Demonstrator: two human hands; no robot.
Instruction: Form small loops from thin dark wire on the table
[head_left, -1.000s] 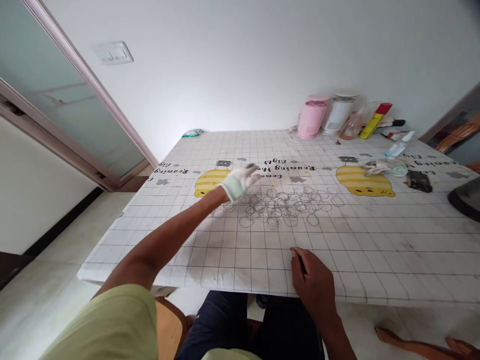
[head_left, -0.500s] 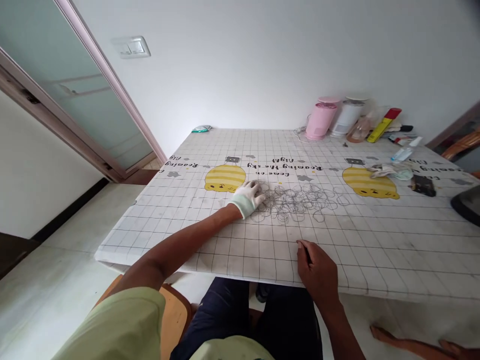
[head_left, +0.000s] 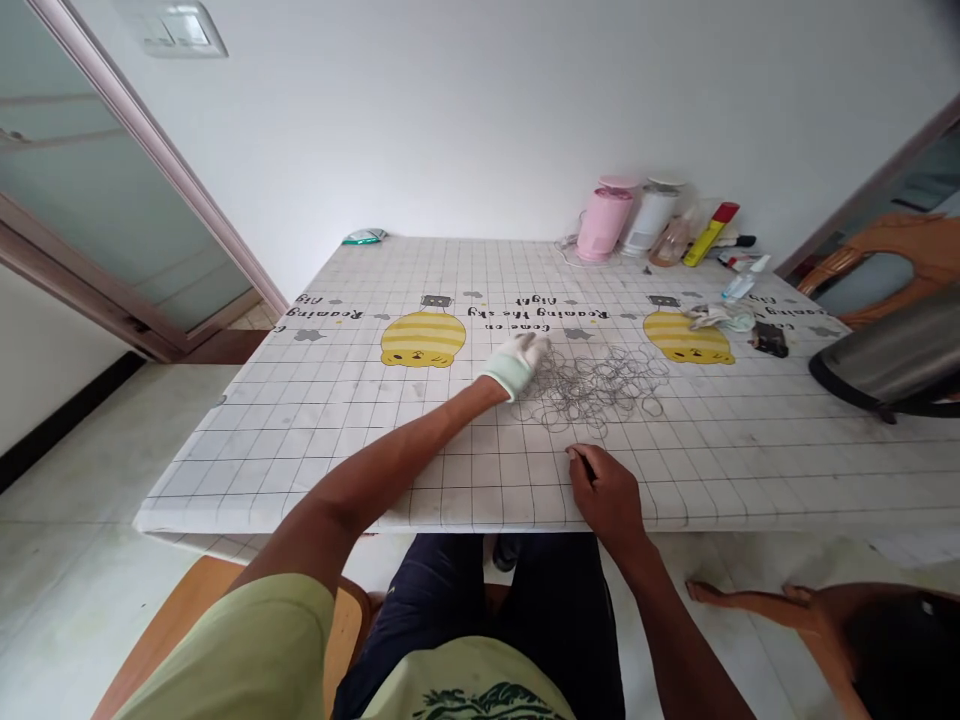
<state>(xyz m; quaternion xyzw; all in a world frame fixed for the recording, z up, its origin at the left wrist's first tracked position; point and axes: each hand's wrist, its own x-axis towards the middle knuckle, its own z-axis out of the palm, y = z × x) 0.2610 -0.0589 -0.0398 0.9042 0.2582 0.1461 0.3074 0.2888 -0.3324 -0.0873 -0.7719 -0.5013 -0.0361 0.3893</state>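
A loose pile of thin dark rings (head_left: pixel 600 388) lies on the checked tablecloth (head_left: pixel 480 490). My left hand (head_left: pixel 521 360), in a white glove with a pale green cuff, rests at the pile's left edge; its fingers are blurred, and whether they hold a ring cannot be made out. Bare and curled, my right hand (head_left: pixel 606 490) rests near the front of the table, just below the pile. Its thumb and forefinger are pressed together, and what they hold, if anything, is too small to tell.
Along the wall stand a pink device (head_left: pixel 604 222), a white device (head_left: pixel 651 220) and a yellow and red box (head_left: pixel 711 234). A crumpled glove (head_left: pixel 724 316) and a small black item (head_left: pixel 770 340) lie right of the pile. A metal container (head_left: pixel 892 350) is at the right edge.
The view has shifted right. My left hand has slid a little away from me along the pile, and its fingers, spread before, are now closer together. My right hand keeps its curled pose.
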